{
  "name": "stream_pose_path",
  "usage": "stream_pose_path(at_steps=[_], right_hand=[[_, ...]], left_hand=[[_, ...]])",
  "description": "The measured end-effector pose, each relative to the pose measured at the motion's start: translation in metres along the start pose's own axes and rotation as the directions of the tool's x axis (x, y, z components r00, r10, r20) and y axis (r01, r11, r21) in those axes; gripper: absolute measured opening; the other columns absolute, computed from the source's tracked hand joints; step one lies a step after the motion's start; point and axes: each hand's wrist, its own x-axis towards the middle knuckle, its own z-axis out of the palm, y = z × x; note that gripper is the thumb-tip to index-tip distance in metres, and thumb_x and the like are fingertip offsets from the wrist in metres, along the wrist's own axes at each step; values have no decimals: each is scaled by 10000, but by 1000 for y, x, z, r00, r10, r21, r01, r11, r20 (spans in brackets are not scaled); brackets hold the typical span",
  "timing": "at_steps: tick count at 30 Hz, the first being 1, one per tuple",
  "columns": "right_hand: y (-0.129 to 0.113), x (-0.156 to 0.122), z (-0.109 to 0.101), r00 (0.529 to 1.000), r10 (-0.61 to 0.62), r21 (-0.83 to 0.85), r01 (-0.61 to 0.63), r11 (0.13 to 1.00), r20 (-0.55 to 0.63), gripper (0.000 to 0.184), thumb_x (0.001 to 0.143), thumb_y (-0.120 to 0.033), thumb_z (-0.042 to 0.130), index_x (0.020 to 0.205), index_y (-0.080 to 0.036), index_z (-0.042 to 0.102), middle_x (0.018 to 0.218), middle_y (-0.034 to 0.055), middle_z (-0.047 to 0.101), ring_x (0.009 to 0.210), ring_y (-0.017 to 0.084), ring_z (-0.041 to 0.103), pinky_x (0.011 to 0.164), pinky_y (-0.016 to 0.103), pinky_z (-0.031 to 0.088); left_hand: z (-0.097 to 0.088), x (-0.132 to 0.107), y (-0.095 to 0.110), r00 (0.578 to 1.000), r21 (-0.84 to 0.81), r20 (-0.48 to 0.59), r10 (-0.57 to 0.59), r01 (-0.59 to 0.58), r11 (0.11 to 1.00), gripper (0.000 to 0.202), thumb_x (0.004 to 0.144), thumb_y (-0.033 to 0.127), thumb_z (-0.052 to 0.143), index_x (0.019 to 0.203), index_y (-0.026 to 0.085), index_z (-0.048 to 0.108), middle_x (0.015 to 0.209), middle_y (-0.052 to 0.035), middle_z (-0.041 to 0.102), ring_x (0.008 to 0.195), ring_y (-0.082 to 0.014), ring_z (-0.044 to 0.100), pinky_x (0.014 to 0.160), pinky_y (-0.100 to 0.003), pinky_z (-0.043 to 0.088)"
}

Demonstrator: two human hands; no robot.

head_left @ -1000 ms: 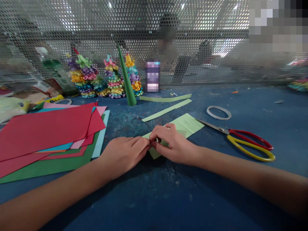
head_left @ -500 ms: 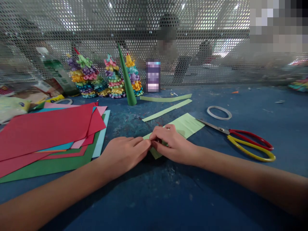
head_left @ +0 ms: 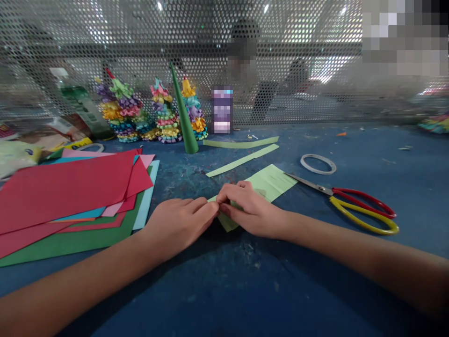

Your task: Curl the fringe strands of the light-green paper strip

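Observation:
A light green paper piece (head_left: 275, 180) with fine cut lines near its far right end lies slanted on the blue table. My left hand (head_left: 182, 222) is closed at the paper's near left end, its fingertips meeting those of my right hand. My right hand (head_left: 245, 210) rests over the paper, with thumb and forefinger pinched on the same edge; the exact spot is covered by fingers. Two narrow light green paper strips (head_left: 242, 160) lie beyond. Scissors (head_left: 328, 189) with one red and one yellow handle lie to the right, tips at the paper's end.
A green paper cone (head_left: 185, 121) stands beside several colourful curled-paper trees (head_left: 166, 112). Stacked coloured sheets (head_left: 70, 187) lie at left, a tape ring (head_left: 318, 164) at right. A phone (head_left: 222, 110) leans on the perforated metal screen (head_left: 196, 28), beyond which people sit. A green bottle (head_left: 82, 105) stands back left.
Almost nothing differs. Both hands stay pinched at the paper's left end, and the whole view has shifted very slightly.

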Motion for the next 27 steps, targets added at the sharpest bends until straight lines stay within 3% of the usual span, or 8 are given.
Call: stream_pose_path(at_steps=[8,16,22,27], right_hand=[[-3,-2,-1,1000,-12,-48,11,999,-22,100,894,-147,401,850,-190,479,800,-18,548,798,124,512,866,357,245],[3,0,-1,999,15,64,-13,998,-29,28,858,-190,503,829,-189,504,817,-21,571,776,122,543,857,357,280],[3,1,-1,1000,15,35,-14,999,-18,73,893,-193,453,839,-186,501,817,-10,572,770,115,528,857,358,293],[0,0,1,1000,2,-13,-2,1000,-14,93,917,-185,413,863,-191,488,831,-3,566,803,124,521,875,372,276]], left_hand=[[-2,2,-1,1000,36,20,24,-25,999,138,938,273,405,937,223,533,697,35,564,560,-127,540,484,-256,323],[-2,4,0,1000,10,29,-2,1,1000,203,948,276,374,868,209,548,699,24,571,547,-117,533,482,-244,316],[-1,3,1,999,-3,-26,-20,20,1000,202,955,294,376,887,191,536,701,25,595,579,-113,569,494,-238,338],[-1,2,0,1000,31,7,0,0,1000,139,938,274,423,910,212,544,723,32,601,594,-115,578,500,-250,340]])
